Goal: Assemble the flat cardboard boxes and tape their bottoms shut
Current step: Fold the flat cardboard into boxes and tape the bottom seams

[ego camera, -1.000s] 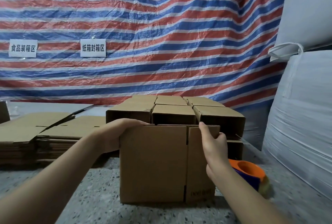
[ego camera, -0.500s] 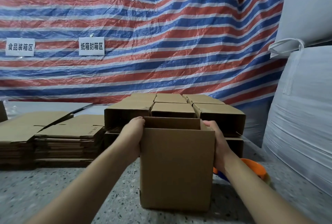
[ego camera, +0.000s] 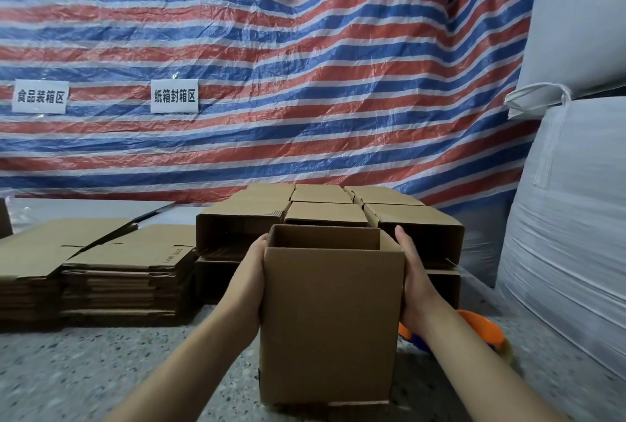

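Note:
An assembled brown cardboard box [ego camera: 330, 320] stands upright in front of me with its top open. My left hand [ego camera: 250, 277] presses flat against its left wall and my right hand [ego camera: 415, 274] against its right wall, so the box sits clamped between my palms. Most of my left fingers are hidden behind the box. A strip of pale tape shows at the box's lower front edge. An orange and blue tape dispenser [ego camera: 482, 332] lies on the speckled table [ego camera: 101, 370] just right of my right forearm, partly hidden by it.
Assembled boxes [ego camera: 338, 215] are stacked in two layers right behind the held box. Stacks of flat cardboard [ego camera: 118, 269] lie to the left. Large white sacks [ego camera: 569, 218] crowd the right side. A striped tarp [ego camera: 305, 65] hangs behind.
The box has turned so a narrower face points at me and now sits closer. Both hands slid from its top rim down onto its side walls.

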Motion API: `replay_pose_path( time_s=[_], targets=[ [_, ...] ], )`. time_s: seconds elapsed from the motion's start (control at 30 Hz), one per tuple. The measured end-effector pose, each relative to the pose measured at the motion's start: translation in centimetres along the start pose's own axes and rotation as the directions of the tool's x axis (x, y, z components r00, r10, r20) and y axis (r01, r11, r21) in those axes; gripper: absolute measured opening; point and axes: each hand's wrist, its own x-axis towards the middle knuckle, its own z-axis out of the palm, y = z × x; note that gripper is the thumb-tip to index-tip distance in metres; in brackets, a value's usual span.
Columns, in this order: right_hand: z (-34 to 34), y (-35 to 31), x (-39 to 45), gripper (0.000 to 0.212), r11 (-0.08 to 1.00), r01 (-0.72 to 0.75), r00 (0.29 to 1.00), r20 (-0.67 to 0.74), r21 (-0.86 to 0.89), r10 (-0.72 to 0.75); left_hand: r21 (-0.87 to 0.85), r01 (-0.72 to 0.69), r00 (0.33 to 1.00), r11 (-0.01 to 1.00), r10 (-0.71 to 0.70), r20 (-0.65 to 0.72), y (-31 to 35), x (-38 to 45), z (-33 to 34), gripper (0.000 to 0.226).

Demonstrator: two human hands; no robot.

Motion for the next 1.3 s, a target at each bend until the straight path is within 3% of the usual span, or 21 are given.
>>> replay_pose_path(
  time_s=[0.2,0.37,0.5,0.6,0.77,0.9,1.03,1.17,1.3],
  targets=[
    [-1.1,2.6,0.3,0.072,0.996,0.002,0.998,-0.066,0.091,0.004,0.013,-0.013,1.000,1.000,0.014,-0.019,-1.8,-0.2,0.1,0.035],
    [-1.0,2.6,0.6,0.069,0.995,-0.001,0.997,-0.081,0.096,0.009,-0.062,0.032,0.999,0.998,-0.030,0.039,-1.9,0.4,-0.4,0.050],
    [-0.8,2.7,0.4,0.059,0.994,0.061,0.994,-0.095,0.092,-0.053,-0.059,0.015,0.999,0.998,-0.012,0.043,-2.0,0.4,-0.7,0.023],
    [-0.7,2.8,0.2,0.051,0.989,0.091,0.990,-0.116,0.118,-0.077,-0.084,0.000,1.000,0.996,-0.002,-0.025,-1.7,0.7,-0.9,0.041],
    [-0.6,3.0,0.1,0.051,0.979,0.102,0.990,-0.116,0.175,-0.083,-0.054,-0.038,0.997,0.998,0.041,0.063,-2.0,0.5,-1.5,0.015],
    [-0.5,3.0,0.1,0.051,0.976,0.078,0.993,-0.107,0.203,-0.057,-0.005,-0.040,0.989,0.999,0.040,0.145,-2.1,0.7,-2.1,0.020],
    [-0.8,3.0,0.2,0.068,0.984,0.049,0.997,-0.074,0.172,-0.037,0.023,-0.070,0.979,0.997,0.064,0.194,-2.0,0.8,-2.5,0.023],
    [-0.6,2.9,0.0,0.059,0.980,0.051,0.995,-0.094,0.190,-0.033,0.052,-0.111,0.977,0.992,0.099,0.189,-2.3,1.0,-2.7,0.024],
    [-0.8,2.6,0.3,0.062,0.986,-0.067,0.992,-0.094,0.156,0.082,0.101,-0.151,0.979,0.983,0.135,0.154,-2.6,1.1,-2.5,0.028]
  ],
)
